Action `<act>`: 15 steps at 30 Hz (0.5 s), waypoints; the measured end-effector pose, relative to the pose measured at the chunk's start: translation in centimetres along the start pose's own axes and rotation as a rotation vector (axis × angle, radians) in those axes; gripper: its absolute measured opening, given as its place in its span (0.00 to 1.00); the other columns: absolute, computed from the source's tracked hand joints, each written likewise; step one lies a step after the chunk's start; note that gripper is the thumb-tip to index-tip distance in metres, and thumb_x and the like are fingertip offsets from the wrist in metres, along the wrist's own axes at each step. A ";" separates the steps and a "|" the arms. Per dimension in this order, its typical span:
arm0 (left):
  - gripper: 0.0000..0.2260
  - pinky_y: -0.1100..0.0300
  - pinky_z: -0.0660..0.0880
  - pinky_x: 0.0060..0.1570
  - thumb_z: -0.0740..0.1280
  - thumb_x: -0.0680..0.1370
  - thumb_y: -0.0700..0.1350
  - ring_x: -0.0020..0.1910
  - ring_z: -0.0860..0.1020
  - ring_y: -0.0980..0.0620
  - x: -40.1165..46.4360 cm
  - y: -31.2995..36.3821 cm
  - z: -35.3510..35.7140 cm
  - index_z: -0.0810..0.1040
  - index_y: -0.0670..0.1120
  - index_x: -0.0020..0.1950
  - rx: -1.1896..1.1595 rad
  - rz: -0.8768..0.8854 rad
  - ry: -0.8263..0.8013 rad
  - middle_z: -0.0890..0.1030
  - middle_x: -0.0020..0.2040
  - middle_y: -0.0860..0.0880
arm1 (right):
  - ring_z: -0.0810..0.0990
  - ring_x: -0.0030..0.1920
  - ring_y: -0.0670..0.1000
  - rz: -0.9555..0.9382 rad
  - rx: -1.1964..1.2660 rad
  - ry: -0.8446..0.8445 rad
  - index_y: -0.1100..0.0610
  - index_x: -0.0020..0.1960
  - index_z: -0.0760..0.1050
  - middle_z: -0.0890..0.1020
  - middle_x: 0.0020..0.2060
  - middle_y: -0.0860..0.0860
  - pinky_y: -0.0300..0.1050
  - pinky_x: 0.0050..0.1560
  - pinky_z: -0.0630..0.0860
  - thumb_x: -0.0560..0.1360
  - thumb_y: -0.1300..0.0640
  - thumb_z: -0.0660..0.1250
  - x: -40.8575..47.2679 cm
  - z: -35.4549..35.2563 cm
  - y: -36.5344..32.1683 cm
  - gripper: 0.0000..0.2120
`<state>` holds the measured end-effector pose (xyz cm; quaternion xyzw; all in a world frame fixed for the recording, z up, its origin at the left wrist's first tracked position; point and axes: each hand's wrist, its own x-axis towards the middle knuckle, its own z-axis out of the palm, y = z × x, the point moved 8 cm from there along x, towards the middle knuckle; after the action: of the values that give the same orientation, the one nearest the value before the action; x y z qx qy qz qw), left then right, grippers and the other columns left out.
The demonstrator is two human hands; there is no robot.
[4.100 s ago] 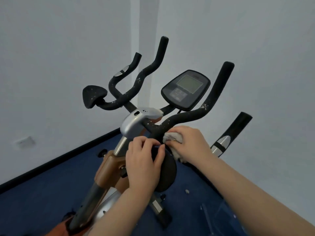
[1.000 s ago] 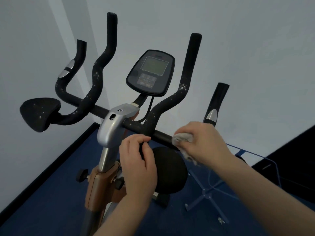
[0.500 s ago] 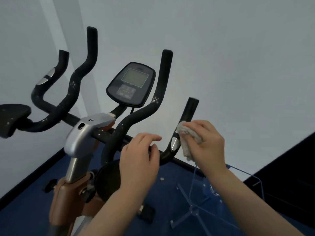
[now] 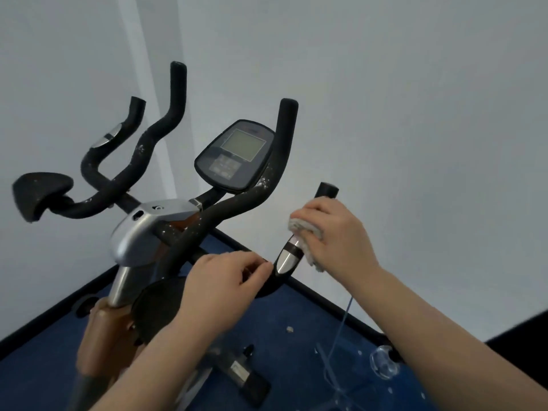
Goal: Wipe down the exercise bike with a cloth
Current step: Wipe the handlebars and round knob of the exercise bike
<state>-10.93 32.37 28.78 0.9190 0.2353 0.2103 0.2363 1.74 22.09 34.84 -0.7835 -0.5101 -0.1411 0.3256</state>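
The exercise bike [image 4: 142,232] stands in a room corner, with black foam handlebars flecked with white specks and a silver stem cap. Its console [image 4: 235,157] sits between the two inner bars. My right hand [image 4: 335,235] presses a crumpled grey-white cloth [image 4: 302,229] around the short right outer grip [image 4: 292,250], just above its silver sensor band. My left hand [image 4: 222,286] is closed around the crossbar to the left of that grip, above a round black elbow pad [image 4: 157,307].
White walls close in behind and to the right of the bike. Blue carpet [image 4: 44,360] with a dark skirting covers the floor. A clear plastic stand with a suction cup [image 4: 384,361] sits at lower right, and the bike's base foot [image 4: 246,378] lies below my arms.
My right hand with the cloth has moved from the crossbar out to the right outer grip and up along it. My left hand has slid right along the crossbar. The view has swung.
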 end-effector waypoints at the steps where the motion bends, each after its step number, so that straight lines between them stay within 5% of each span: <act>1: 0.17 0.61 0.69 0.41 0.55 0.73 0.65 0.39 0.76 0.61 0.0 -0.1 0.0 0.80 0.58 0.45 0.000 0.002 -0.006 0.81 0.37 0.60 | 0.78 0.44 0.51 0.009 -0.047 0.042 0.55 0.46 0.83 0.80 0.45 0.51 0.46 0.39 0.77 0.71 0.61 0.71 0.4 -0.9 0.6 0.05; 5: 0.19 0.65 0.69 0.39 0.56 0.69 0.69 0.38 0.76 0.64 0.1 -0.1 0.1 0.79 0.60 0.45 0.019 0.006 -0.017 0.80 0.36 0.63 | 0.75 0.39 0.51 -0.003 -0.142 0.059 0.55 0.43 0.82 0.77 0.42 0.50 0.45 0.34 0.75 0.72 0.60 0.70 0.9 -1.9 0.3 0.03; 8: 0.17 0.66 0.69 0.38 0.59 0.68 0.67 0.38 0.77 0.63 0.2 0.1 0.1 0.79 0.59 0.45 0.055 0.016 -0.012 0.80 0.37 0.62 | 0.75 0.46 0.48 -0.093 -0.216 -0.309 0.51 0.47 0.81 0.76 0.46 0.47 0.45 0.40 0.74 0.75 0.53 0.66 2.0 2.3 -1.7 0.05; 11: 0.14 0.64 0.70 0.40 0.62 0.69 0.64 0.39 0.77 0.63 0.1 0.0 0.1 0.80 0.59 0.47 0.076 0.011 -0.029 0.80 0.38 0.62 | 0.77 0.40 0.50 -0.209 -0.564 -0.608 0.56 0.42 0.76 0.76 0.44 0.48 0.42 0.29 0.68 0.73 0.58 0.66 4.8 4.5 -3.0 0.02; 13: 0.13 0.64 0.71 0.41 0.63 0.70 0.64 0.40 0.76 0.63 0.0 -0.1 0.2 0.80 0.59 0.48 0.075 0.021 -0.049 0.80 0.38 0.62 | 0.73 0.38 0.51 -0.259 -0.717 -0.592 0.56 0.38 0.68 0.73 0.43 0.49 0.43 0.29 0.63 0.72 0.60 0.66 6.6 3.6 -3.2 0.07; 15: 0.16 0.65 0.71 0.42 0.60 0.70 0.66 0.40 0.75 0.64 0.0 -0.2 0.2 0.79 0.61 0.49 0.069 0.025 -0.058 0.79 0.39 0.63 | 0.74 0.45 0.52 -0.257 -0.757 -0.493 0.56 0.40 0.71 0.72 0.44 0.49 0.45 0.34 0.66 0.72 0.61 0.67 8.2 1.3 -1.7 0.05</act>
<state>-10.93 32.44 28.46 0.9352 0.2240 0.1783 0.2084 3.69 29.20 38.99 -0.7878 -0.5778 -0.1661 -0.1343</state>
